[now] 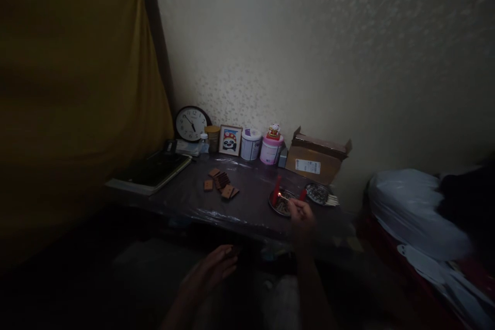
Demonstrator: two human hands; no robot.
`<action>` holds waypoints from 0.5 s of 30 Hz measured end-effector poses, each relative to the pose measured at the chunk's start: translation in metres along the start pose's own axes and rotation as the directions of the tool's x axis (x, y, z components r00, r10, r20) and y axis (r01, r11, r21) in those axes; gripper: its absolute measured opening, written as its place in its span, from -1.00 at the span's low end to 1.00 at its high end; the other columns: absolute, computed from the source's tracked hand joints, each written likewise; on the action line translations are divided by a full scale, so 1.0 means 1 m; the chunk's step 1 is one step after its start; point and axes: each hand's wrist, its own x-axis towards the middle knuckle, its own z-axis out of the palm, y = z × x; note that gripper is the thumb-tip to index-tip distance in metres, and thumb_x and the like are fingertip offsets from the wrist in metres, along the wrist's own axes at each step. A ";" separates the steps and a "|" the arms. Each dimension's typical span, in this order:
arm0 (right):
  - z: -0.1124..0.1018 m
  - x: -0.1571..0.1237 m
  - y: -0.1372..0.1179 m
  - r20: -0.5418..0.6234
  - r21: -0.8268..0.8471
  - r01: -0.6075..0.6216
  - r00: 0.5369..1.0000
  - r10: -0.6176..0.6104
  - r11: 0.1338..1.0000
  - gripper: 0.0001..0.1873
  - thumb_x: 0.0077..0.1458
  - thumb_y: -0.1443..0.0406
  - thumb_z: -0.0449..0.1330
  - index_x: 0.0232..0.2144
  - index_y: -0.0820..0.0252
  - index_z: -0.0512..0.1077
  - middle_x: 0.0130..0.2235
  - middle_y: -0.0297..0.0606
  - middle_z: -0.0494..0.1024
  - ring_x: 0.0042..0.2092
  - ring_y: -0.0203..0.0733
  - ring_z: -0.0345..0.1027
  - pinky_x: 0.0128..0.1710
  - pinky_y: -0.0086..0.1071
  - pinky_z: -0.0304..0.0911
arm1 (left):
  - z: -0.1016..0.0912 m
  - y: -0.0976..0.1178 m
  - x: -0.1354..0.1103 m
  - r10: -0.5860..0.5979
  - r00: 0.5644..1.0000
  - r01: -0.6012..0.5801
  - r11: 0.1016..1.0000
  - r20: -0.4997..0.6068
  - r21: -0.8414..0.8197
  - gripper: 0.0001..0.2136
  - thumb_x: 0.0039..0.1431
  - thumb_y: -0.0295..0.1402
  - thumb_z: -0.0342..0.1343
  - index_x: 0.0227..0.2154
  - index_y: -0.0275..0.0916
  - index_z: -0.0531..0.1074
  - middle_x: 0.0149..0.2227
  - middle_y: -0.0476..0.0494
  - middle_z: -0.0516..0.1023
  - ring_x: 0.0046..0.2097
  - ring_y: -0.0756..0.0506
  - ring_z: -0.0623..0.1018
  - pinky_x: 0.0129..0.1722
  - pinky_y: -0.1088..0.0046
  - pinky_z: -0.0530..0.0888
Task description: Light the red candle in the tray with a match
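My right hand (301, 214) pinches a match (285, 198) whose tip burns with a small flame. The flame is close beside an upright red candle (276, 191), which stands on a round metal plate (271, 207) at the table's right. A second red candle (302, 195) shows just behind my right fingers; its lower part is hidden. Below the table's front edge, my left hand (216, 266) is closed round a small dark flat piece (234, 251), too dim to name. Small brown flat packets (208, 185) lie in a loose pile left of the plate.
Another round plate (317, 193) with several pale sticks (332, 200) lies on the right. Along the wall stand a clock (192, 124), a framed panda picture (230, 140), two tubs (251, 145) and a cardboard box (309, 157). A yellow curtain (77, 87) hangs left.
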 end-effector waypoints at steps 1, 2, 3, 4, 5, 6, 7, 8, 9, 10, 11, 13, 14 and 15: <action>0.000 0.002 0.001 0.005 0.005 -0.001 1.000 0.001 1.000 -0.68 -0.20 0.10 0.26 -0.45 0.25 0.48 -0.50 -0.23 0.58 -0.45 -0.16 0.45 -0.43 -0.35 0.33 | -0.001 -0.001 -0.001 0.005 1.000 -0.005 1.000 0.000 0.007 -0.74 0.07 -0.30 0.09 -0.15 -0.18 0.48 0.01 -0.21 0.48 0.03 -0.21 0.43 0.12 0.15 0.19; 0.000 0.003 0.001 0.006 0.010 -0.001 1.000 0.001 1.000 -0.68 -0.20 0.10 0.26 -0.45 0.25 0.48 -0.48 -0.22 0.59 -0.44 -0.16 0.46 -0.43 -0.35 0.34 | -0.002 -0.001 -0.001 0.008 1.000 -0.008 1.000 -0.004 0.013 -0.73 0.07 -0.29 0.10 -0.15 -0.18 0.48 0.03 -0.22 0.47 0.05 -0.21 0.42 0.13 0.14 0.17; 0.001 0.004 0.001 0.008 0.015 -0.001 1.000 0.001 1.000 -0.67 -0.21 0.09 0.27 -0.45 0.25 0.48 -0.47 -0.21 0.59 -0.44 -0.16 0.46 -0.43 -0.35 0.34 | -0.004 -0.002 -0.001 0.012 1.000 -0.012 1.000 -0.012 0.017 -0.73 0.06 -0.28 0.10 -0.15 -0.17 0.48 0.05 -0.22 0.46 0.07 -0.22 0.41 0.15 0.13 0.15; 0.001 0.006 0.002 0.009 0.021 -0.001 1.000 0.001 1.000 -0.66 -0.22 0.08 0.27 -0.46 0.25 0.48 -0.47 -0.21 0.59 -0.44 -0.16 0.46 -0.43 -0.35 0.34 | -0.006 -0.002 -0.002 0.016 1.000 -0.016 1.000 -0.023 0.020 -0.73 0.06 -0.28 0.11 -0.16 -0.16 0.48 0.06 -0.21 0.45 0.08 -0.23 0.40 0.15 0.12 0.13; 0.001 0.007 0.002 0.010 0.027 -0.002 1.000 0.001 1.000 -0.65 -0.23 0.07 0.28 -0.46 0.25 0.48 -0.47 -0.21 0.59 -0.44 -0.16 0.46 -0.43 -0.36 0.34 | -0.009 -0.003 -0.001 0.015 0.999 -0.015 1.000 -0.029 0.023 -0.73 0.05 -0.28 0.12 -0.16 -0.15 0.48 0.07 -0.20 0.43 0.10 -0.23 0.38 0.16 0.11 0.11; 0.001 0.008 0.002 0.012 0.031 -0.002 1.000 0.001 1.000 -0.64 -0.23 0.07 0.28 -0.47 0.25 0.48 -0.48 -0.21 0.59 -0.44 -0.16 0.46 -0.44 -0.36 0.33 | -0.011 -0.003 -0.001 0.011 1.000 -0.011 1.000 -0.028 0.024 -0.73 0.04 -0.28 0.12 -0.16 -0.14 0.48 0.08 -0.20 0.42 0.11 -0.24 0.36 0.17 0.10 0.09; 0.002 0.009 0.002 0.014 0.036 -0.001 1.000 0.001 0.999 -0.64 -0.23 0.07 0.28 -0.47 0.25 0.48 -0.48 -0.22 0.59 -0.44 -0.16 0.46 -0.43 -0.37 0.33 | -0.014 -0.004 0.000 0.004 1.000 -0.004 1.000 -0.021 0.022 -0.73 0.03 -0.29 0.13 -0.16 -0.14 0.48 0.09 -0.20 0.42 0.13 -0.25 0.35 0.18 0.08 0.07; 0.002 0.010 0.002 0.016 0.041 -0.001 1.000 0.001 0.999 -0.65 -0.22 0.07 0.28 -0.46 0.25 0.48 -0.48 -0.22 0.59 -0.44 -0.17 0.46 -0.43 -0.37 0.33 | -0.017 -0.004 0.001 -0.005 1.000 0.005 1.000 -0.010 0.020 -0.72 0.03 -0.29 0.13 -0.16 -0.14 0.48 0.09 -0.20 0.41 0.14 -0.26 0.33 0.18 0.07 0.06; 0.002 0.011 0.002 0.017 0.045 -0.001 1.000 0.000 0.999 -0.65 -0.22 0.07 0.28 -0.46 0.25 0.48 -0.49 -0.23 0.58 -0.44 -0.17 0.46 -0.43 -0.37 0.33 | -0.020 -0.005 0.002 -0.012 1.000 0.012 1.000 0.001 0.018 -0.72 0.02 -0.29 0.14 -0.15 -0.14 0.47 0.09 -0.20 0.41 0.14 -0.26 0.32 0.18 0.06 0.05; 0.002 0.011 0.002 0.018 0.050 -0.001 1.000 0.000 0.999 -0.66 -0.22 0.08 0.28 -0.46 0.25 0.48 -0.49 -0.23 0.58 -0.45 -0.17 0.46 -0.43 -0.37 0.33 | -0.022 -0.005 0.003 -0.016 1.000 0.015 1.000 0.009 0.016 -0.71 0.02 -0.30 0.14 -0.15 -0.14 0.47 0.10 -0.20 0.41 0.15 -0.26 0.31 0.18 0.07 0.05; 0.002 0.012 0.001 0.019 0.056 -0.001 1.000 0.000 0.998 -0.66 -0.22 0.09 0.28 -0.46 0.25 0.48 -0.49 -0.23 0.58 -0.45 -0.17 0.46 -0.43 -0.37 0.33 | -0.024 -0.006 0.004 -0.015 1.000 0.015 1.000 0.013 0.014 -0.71 0.02 -0.30 0.14 -0.14 -0.14 0.46 0.10 -0.19 0.40 0.16 -0.26 0.31 0.19 0.07 0.04; 0.003 0.014 0.001 0.019 0.067 -0.002 1.000 0.001 0.998 -0.67 -0.23 0.10 0.29 -0.46 0.25 0.48 -0.49 -0.23 0.58 -0.44 -0.16 0.46 -0.43 -0.36 0.33 | -0.027 -0.006 0.006 -0.018 1.000 0.018 1.000 0.019 0.010 -0.70 0.03 -0.30 0.13 -0.13 -0.14 0.46 0.12 -0.19 0.39 0.16 -0.26 0.31 0.19 0.08 0.03; 0.003 0.015 0.001 0.020 0.073 -0.003 1.000 0.002 0.997 -0.67 -0.23 0.10 0.29 -0.46 0.25 0.48 -0.48 -0.23 0.58 -0.44 -0.16 0.46 -0.42 -0.36 0.33 | -0.028 -0.006 0.006 -0.021 1.000 0.021 1.000 0.021 0.006 -0.69 0.03 -0.29 0.13 -0.12 -0.14 0.45 0.12 -0.20 0.38 0.16 -0.26 0.31 0.19 0.08 0.03; 0.004 0.017 0.002 0.021 0.079 -0.004 1.000 0.003 0.997 -0.68 -0.23 0.11 0.29 -0.46 0.24 0.48 -0.48 -0.23 0.58 -0.43 -0.17 0.45 -0.42 -0.35 0.33 | -0.028 -0.006 0.006 -0.024 0.999 0.024 1.000 0.023 0.002 -0.69 0.04 -0.29 0.13 -0.11 -0.14 0.45 0.13 -0.21 0.37 0.15 -0.26 0.31 0.20 0.07 0.02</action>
